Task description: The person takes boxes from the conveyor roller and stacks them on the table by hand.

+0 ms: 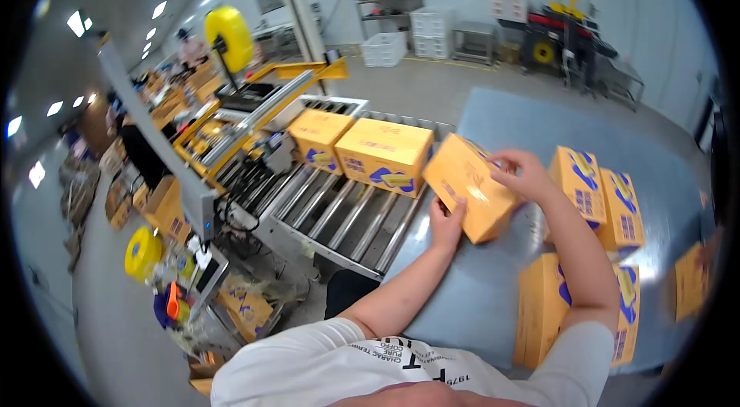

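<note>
A yellow-orange carton (472,185) is tilted over the left part of the grey metal table (509,114). My left hand (448,223) holds its lower left side, the thumb lying on its face. At its upper right edge is my right hand (520,174), fingers bent, thumb and fingertips close together at the carton; whether they grip it is hard to tell. Two closed cartons, a longer one (385,149) and another (320,133), sit on the roller conveyor (339,210) just left of the held carton.
More cartons stand on the table to the right, one upright (578,179) and one (541,307) near my right forearm. A taping machine with a yellow roll (229,38) spans the conveyor. Farther back are white crates (384,50) and a machine (551,41).
</note>
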A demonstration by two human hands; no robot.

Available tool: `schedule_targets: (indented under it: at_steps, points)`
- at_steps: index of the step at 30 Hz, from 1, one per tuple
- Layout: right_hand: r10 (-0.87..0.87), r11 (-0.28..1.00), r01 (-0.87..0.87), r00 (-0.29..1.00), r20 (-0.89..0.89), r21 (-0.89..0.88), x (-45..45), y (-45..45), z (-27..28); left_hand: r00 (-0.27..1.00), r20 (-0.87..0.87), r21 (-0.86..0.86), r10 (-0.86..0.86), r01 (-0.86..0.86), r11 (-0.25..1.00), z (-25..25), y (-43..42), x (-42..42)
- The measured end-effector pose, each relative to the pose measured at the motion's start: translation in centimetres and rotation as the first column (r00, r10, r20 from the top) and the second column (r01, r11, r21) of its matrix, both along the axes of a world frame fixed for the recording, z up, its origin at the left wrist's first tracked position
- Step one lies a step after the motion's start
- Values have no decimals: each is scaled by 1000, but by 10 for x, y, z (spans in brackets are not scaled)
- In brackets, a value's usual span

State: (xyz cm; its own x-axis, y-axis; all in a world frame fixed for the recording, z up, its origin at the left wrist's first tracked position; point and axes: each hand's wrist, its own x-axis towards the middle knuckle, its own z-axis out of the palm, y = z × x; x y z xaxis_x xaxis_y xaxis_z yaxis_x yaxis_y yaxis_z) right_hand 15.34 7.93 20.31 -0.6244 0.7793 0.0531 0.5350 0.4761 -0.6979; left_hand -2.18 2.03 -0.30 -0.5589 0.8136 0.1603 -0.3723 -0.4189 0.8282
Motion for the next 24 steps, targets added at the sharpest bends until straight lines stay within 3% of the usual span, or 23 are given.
schedule_targets:
  at_steps: [1, 3, 4, 7, 8, 11, 12, 13, 15, 17, 20, 22, 24]
  points:
    - [65, 993, -70, 996, -58, -93, -4, -4, 2, 979, -164, -6, 120, -123, 992, 14, -5, 4]
    - [374, 872, -354, 927, 5, 338, -27, -39, 3, 849, -448, 6, 281, -311, 950, -7, -1, -5]
    - [496, 716, -457, 865, 77, 528, -33, -51, 1, 875, -451, -99, 175, -244, 965, 2, -8, -4]
    - [308, 617, -538, 837, 453, 575, -42, -40, -39, 983, -147, -104, -111, 97, 990, 3, -5, -4]
    - [303, 709, -470, 876, 374, 526, -41, -31, -39, 975, -156, -208, -160, 126, 970, 4, -4, -3]
    - [115, 826, -276, 936, 333, 491, -20, 2, -42, 930, -296, -132, -217, 185, 974, -4, -9, 6]
    - [27, 903, -178, 932, 362, 391, -8, 19, -37, 918, -194, -283, -345, 284, 916, 5, -17, 8]
    - [-58, 955, -65, 915, 400, 289, 9, 36, -32, 907, -232, -291, -352, 280, 915, 7, -20, 9]
    - [-291, 945, 218, 903, 315, 245, 45, 65, -35, 879, -304, -303, -367, 276, 912, 9, -22, 14]
    - [-367, 929, 312, 708, 604, 198, 60, 68, -15, 886, -300, -293, -353, 267, 918, 6, -16, 12]
    - [-583, 811, 310, 368, 724, 496, 79, 52, -24, 892, -281, -295, -354, 270, 916, 0, -18, 14]
    - [-473, 853, 338, 174, 864, 399, 83, 44, -25, 896, -255, -295, -363, 285, 912, 2, -17, 13]
    - [-388, 856, 395, 68, 919, 332, 93, 54, -34, 901, -268, -237, -340, 280, 930, -3, -14, 17]
